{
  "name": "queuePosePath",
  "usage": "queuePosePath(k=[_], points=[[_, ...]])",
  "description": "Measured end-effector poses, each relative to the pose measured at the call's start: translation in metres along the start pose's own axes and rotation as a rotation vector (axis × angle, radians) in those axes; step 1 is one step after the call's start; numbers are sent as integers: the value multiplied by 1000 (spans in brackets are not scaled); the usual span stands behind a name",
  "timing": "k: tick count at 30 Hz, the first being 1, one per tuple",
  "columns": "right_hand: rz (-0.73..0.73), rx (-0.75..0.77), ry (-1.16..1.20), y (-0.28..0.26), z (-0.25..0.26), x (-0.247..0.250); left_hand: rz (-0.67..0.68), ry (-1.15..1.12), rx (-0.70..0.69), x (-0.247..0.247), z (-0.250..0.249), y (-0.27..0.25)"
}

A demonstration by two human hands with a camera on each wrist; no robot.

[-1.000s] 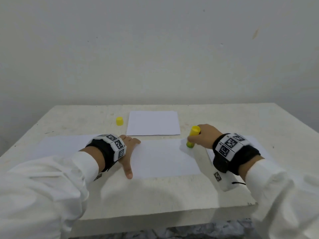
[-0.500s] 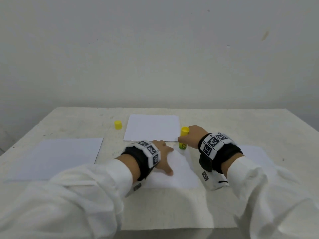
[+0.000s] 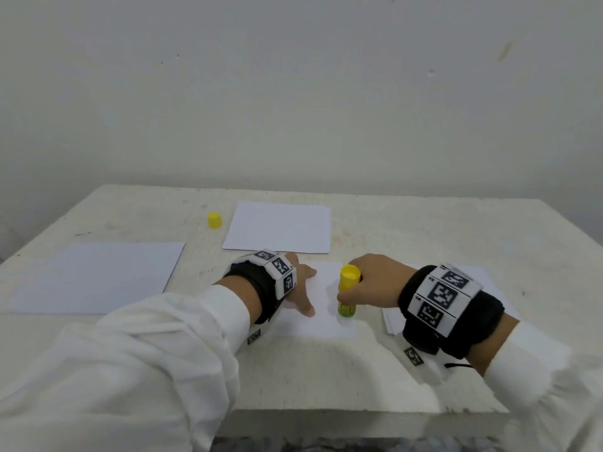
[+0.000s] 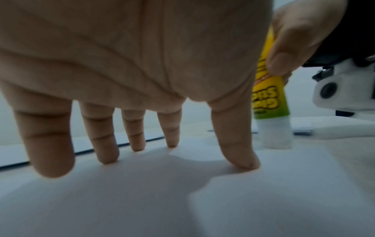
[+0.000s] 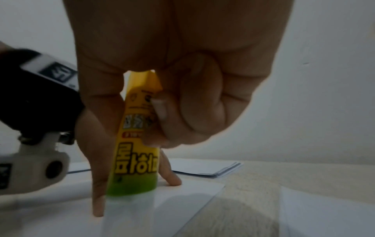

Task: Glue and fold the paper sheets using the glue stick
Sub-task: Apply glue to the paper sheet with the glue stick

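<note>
We see our left hand [image 3: 301, 285] lying flat on a white sheet of paper [image 3: 321, 324] in the middle of the pale stone worktop [image 3: 326, 380]. The fingers [image 4: 237, 144] are straight and spread, and their tips press down on the sheet.

Our right hand [image 3: 368, 283] is curled around a yellow and green glue stick [image 3: 348, 295]. The thumb and fingers pinch its middle. The stick stands almost upright with its open end down. Its clear white tip touches the sheet, just beside the thumb of our left hand.

We can read some of the label. In the left wrist view the big yellow letters are upside down and look like "Glue Stick" [image 4: 264, 97]. In the right wrist view we see big yellow Korean letters with dark edges [image 5: 136, 162]. Above them are small pictures and a red strip, but that writing is too blurry for us to read.

A small round yellow cap [image 3: 214, 220] stands by itself on the worktop, far back on the left and well apart from the stick. Next to it, at the back, lies a second white sheet [image 3: 280, 228]. A bigger white sheet [image 3: 98, 275] lies on the left side. A small pile of white sheets [image 3: 391, 321] lies under our right wrist.

Both wrists wear black bands with black and white square code tags [image 3: 445, 295]. Our sleeves [image 3: 146, 353] are white.
</note>
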State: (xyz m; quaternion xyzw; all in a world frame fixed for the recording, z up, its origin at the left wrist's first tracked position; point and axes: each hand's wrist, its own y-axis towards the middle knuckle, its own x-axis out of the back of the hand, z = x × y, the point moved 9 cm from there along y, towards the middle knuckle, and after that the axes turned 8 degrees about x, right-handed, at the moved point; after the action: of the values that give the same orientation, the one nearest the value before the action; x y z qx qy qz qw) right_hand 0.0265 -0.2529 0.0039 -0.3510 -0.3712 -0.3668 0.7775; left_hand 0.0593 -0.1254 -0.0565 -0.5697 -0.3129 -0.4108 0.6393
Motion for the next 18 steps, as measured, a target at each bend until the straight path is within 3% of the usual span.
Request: queuePosePath(k=[3, 6, 10, 13, 16, 18], points=[[7, -21, 122, -12, -9, 8, 6, -38, 11, -2, 2, -1], [-91, -60, 240, -12, -27, 34, -38, -110, 9, 1, 2, -6], [-113, -161, 146, 4, -50, 54, -105, -261, 22, 4, 4, -12], [-149, -287, 158, 17, -65, 60, -105, -246, 20, 0, 3, -14], [-232, -329, 274, 33, -70, 63, -95, -200, 8, -3, 1, -18], [-215, -316, 214, 49, -68, 63, -103, -177, 4, -2, 2, -18]])
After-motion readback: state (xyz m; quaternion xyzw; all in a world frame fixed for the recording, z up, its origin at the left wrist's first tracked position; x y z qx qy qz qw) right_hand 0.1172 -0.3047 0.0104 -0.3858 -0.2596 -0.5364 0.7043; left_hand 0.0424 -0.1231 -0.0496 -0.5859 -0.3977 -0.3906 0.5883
